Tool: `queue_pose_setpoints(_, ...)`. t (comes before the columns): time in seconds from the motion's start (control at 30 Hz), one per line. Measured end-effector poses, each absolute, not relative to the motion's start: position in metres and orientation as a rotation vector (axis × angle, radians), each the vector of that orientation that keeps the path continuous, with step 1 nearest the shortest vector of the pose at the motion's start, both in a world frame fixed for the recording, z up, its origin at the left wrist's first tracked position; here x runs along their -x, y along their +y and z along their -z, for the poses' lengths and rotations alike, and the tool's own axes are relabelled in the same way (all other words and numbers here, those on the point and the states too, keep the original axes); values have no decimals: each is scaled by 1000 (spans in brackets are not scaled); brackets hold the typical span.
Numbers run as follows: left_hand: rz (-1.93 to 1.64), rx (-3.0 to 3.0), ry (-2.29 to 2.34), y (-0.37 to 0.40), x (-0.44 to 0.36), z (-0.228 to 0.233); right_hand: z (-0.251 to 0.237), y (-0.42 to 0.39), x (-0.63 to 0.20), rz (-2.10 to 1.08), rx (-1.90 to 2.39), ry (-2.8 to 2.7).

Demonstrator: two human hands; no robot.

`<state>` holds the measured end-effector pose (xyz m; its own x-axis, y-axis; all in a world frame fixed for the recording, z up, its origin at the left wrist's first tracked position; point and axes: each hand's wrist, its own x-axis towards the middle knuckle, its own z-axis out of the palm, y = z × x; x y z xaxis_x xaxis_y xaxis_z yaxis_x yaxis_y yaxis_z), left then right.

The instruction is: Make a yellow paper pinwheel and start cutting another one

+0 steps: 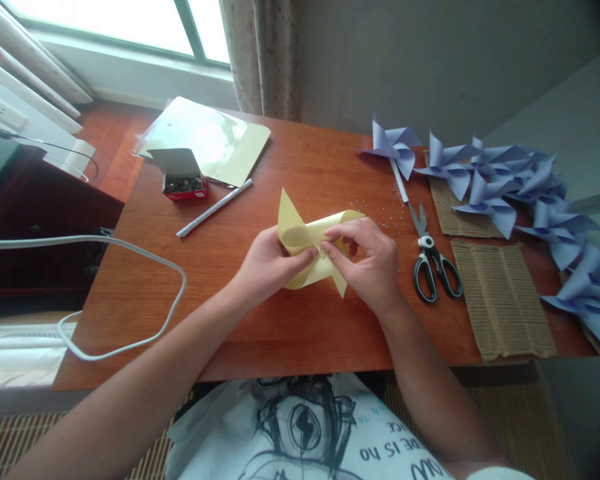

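We hold a pale yellow paper pinwheel [310, 247] just above the middle of the table [260, 333], its corners folded toward the centre. Our left hand [270, 263] grips its left side, and our right hand [367, 260] pinches the folded tips at the centre. Black-handled scissors [433, 260] lie just right, beside corrugated cardboard [505, 300] and blue pinwheels [530, 193]. Our shirt [330, 433] carries print too partial to read.

only readable text: print on the white shirt [330, 433], seen upside down from the wearer's view, partly cut off: "is ho", "de", "ow" frags, rest too small. small red box [184, 181] w/ no legible label. nothing else readable on the table.
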<state>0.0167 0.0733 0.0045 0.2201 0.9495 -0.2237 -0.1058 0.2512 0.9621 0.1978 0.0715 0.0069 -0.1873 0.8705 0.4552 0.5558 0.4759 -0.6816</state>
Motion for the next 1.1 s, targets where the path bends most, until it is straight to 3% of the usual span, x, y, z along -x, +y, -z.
queue_pose_setpoints(0.53, -939, -923, 1110, 73, -16, -5, -7, 70, -197, -366, 1100, -1917)
queue_pose_setpoints(0.83, -1053, -912, 1177, 73, -14, -4, -7, 71, -202, -738, 1335, -1451)
queue_pose_setpoints(1.1, -1071, -1018, 1189, 72, -16, -4, -7, 76, -203, -1406, 1185, -1364)
